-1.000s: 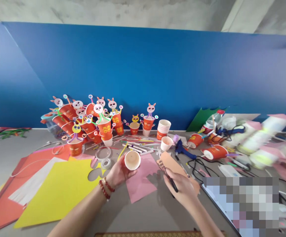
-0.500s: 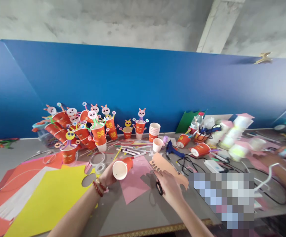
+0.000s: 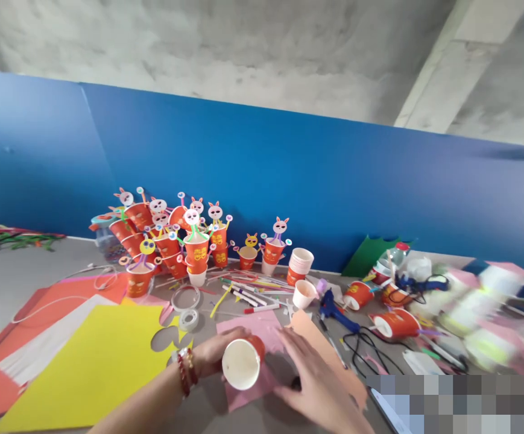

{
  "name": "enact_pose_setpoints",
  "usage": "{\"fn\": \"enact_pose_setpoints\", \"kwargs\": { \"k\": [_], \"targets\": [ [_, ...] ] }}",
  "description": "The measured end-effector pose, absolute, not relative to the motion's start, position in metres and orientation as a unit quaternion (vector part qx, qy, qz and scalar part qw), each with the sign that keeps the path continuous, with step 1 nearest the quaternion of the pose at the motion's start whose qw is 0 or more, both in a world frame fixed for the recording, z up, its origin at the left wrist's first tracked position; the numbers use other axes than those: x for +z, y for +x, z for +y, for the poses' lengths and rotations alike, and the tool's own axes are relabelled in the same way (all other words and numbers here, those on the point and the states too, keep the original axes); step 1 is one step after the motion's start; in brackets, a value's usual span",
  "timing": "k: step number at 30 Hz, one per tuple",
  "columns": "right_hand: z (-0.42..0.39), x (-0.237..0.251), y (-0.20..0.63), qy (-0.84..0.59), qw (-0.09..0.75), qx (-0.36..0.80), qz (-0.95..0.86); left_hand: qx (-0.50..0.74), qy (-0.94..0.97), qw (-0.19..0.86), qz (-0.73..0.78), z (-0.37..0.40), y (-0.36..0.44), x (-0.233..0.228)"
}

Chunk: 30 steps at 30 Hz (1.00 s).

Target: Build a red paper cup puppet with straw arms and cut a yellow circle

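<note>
Freeing itself of the scissors [image 3: 296, 383] seems to be the right hand's [image 3: 315, 381] latest change: half a second ago it was down on the peach paper [image 3: 313, 334] with their black handle at its palm, and now it is spread, fingers stretched out and thumb apart. Only a small dark bit of the handle shows behind the thumb (too little to tell exactly how they lie).

Tilted in the left hand [image 3: 214, 351], the red paper cup [image 3: 242, 364] is above the pink paper [image 3: 247, 327], its pale mouth facing the viewer and the fingers wrapped around its far side. It has come nearer to the person than it was a second ago, and the right hand's fingers now point past it without touching. As I judge it, cutting is set aside for the moment and the cup is the one thing being worked on, with a free hand close by.

Little else looks altered: the decorated cups [image 3: 196, 252], the stack of cups [image 3: 300, 263] and the blue glue gun [image 3: 334, 310] stay put on the counter [image 3: 31, 271], as does the yellow sheet [image 3: 85, 367] left of the cup.
</note>
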State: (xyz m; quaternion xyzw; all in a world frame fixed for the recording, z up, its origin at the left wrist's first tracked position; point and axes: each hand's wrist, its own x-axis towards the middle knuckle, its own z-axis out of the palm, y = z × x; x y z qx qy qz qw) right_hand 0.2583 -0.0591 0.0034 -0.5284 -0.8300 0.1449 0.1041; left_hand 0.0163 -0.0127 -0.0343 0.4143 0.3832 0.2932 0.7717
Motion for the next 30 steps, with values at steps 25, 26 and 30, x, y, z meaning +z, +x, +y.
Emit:
{"fn": "enact_pose_setpoints", "kwargs": {
  "k": [25,26,30],
  "targets": [
    [-0.009,-0.046,0.229,-0.456,0.336,0.184,-0.803,0.487,0.62,0.241,0.566,0.027,-0.078,0.031],
    [-0.01,-0.047,0.228,-0.451,0.334,0.193,-0.805,0.485,0.616,0.242,0.571,0.029,-0.078,0.025],
    [-0.016,-0.043,0.221,-0.432,0.335,0.237,-0.803,0.48,0.609,0.242,0.583,0.034,-0.07,0.001]
  ]
}}
